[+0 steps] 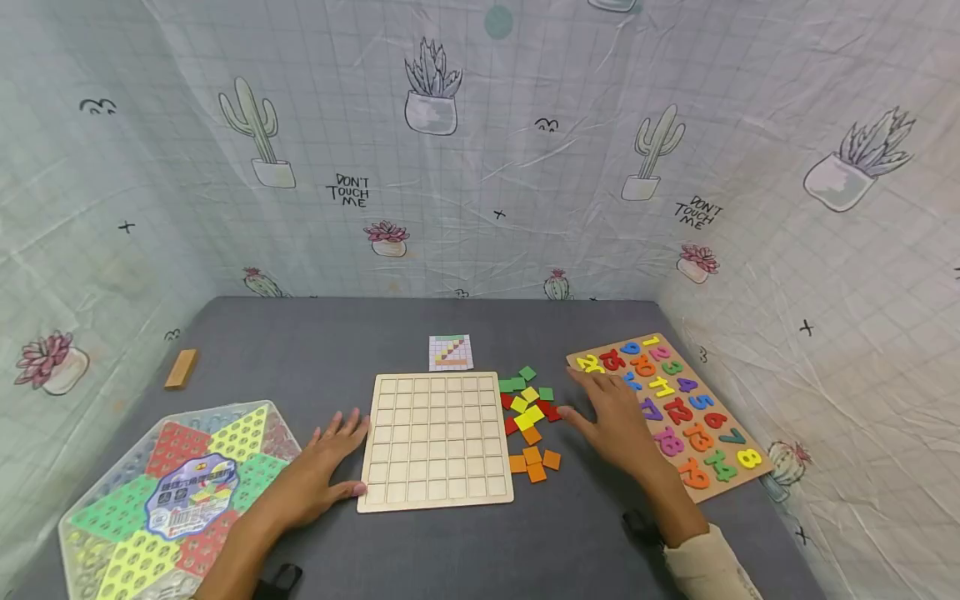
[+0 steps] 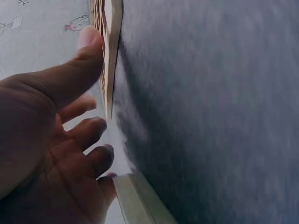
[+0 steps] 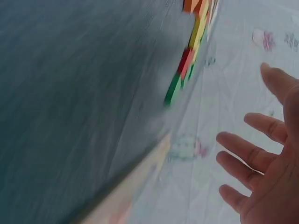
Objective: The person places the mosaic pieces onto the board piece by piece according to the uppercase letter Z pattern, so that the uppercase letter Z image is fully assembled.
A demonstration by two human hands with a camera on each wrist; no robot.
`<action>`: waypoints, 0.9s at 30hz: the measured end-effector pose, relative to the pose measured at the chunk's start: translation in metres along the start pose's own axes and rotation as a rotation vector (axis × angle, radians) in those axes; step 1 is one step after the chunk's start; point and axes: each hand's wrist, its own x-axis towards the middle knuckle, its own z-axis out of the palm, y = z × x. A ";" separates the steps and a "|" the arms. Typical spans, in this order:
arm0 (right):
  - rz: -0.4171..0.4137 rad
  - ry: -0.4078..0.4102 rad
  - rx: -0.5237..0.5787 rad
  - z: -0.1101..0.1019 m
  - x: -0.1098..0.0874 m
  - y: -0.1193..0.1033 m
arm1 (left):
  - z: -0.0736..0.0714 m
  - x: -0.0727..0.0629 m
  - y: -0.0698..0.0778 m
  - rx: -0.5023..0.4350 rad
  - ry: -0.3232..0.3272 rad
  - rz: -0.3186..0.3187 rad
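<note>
A pale wooden grid board point(image 1: 437, 442) lies flat in the middle of the grey table. My left hand point(image 1: 318, 475) is at its left side with fingers spread; the thumb touches the board's edge, as the left wrist view also shows. Loose square tiles lie right of the board: green point(image 1: 527, 373), yellow point(image 1: 530, 394), red point(image 1: 512, 426) and orange point(image 1: 532, 455). My right hand point(image 1: 611, 417) hovers between these tiles and a number puzzle board point(image 1: 738, 475), its fingers extended and holding nothing. In the right wrist view that hand point(image 3: 268, 158) is apart from the tiles.
Behind the grid board lies a small pattern card point(image 1: 451, 353). A hexagonal star-patterned game box point(image 1: 120, 508) occupies the left front, partly under the left forearm. An orange-brown wooden block point(image 1: 181, 369) sits at the far left. Printed cloth point(image 1: 480, 150) walls the table's back and sides.
</note>
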 end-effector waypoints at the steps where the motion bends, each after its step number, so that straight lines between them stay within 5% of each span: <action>1: -0.007 -0.009 0.020 0.003 0.004 -0.003 | 0.002 0.000 0.001 0.003 0.001 0.001; 12: -0.007 -0.160 0.169 0.035 0.056 -0.007 | 0.008 -0.003 0.005 0.041 -0.016 -0.011; 20: 0.023 -0.220 0.103 0.049 0.092 0.003 | 0.010 -0.006 0.011 0.038 -0.017 -0.028; 27: 0.067 -0.261 0.092 0.054 0.102 0.007 | 0.010 -0.006 0.014 0.071 -0.009 -0.028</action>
